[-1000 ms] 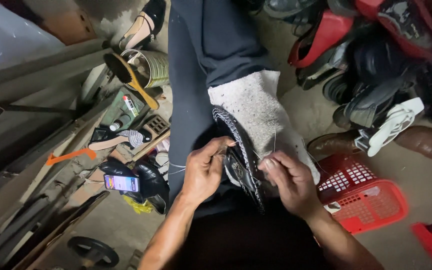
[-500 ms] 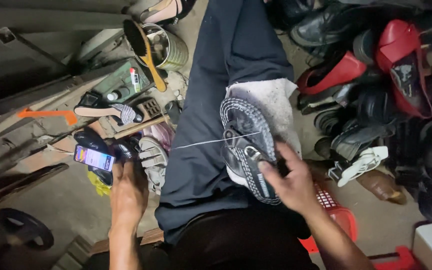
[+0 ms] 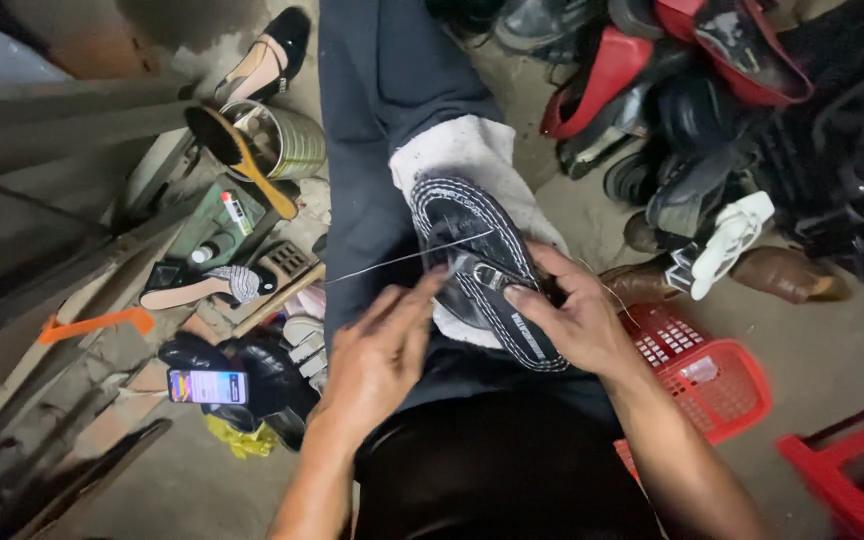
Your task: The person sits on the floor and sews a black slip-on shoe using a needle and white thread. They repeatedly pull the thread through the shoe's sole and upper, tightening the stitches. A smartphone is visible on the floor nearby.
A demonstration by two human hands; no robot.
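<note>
A black shoe sole with white stitching around its rim (image 3: 482,265) lies on a white cloth (image 3: 462,150) over my lap. My right hand (image 3: 577,320) grips the sole from the right side, thumb on its upper face. My left hand (image 3: 382,355) is beside the sole's left edge, fingers pinched near a thin pale thread (image 3: 392,262) that runs taut from the sole out to the left. Whether the fingers hold the thread itself is blurred.
A red plastic basket (image 3: 722,385) sits at my right. A heap of shoes and sandals (image 3: 712,120) fills the upper right. On the left are a metal can (image 3: 282,140), a wooden-handled brush (image 3: 242,160), a lit phone (image 3: 207,386) and loose sandals.
My left hand had swung far out to the left, pulling the thread long, and has now come back beside the sole. My right hand has kept hold of the sole.
</note>
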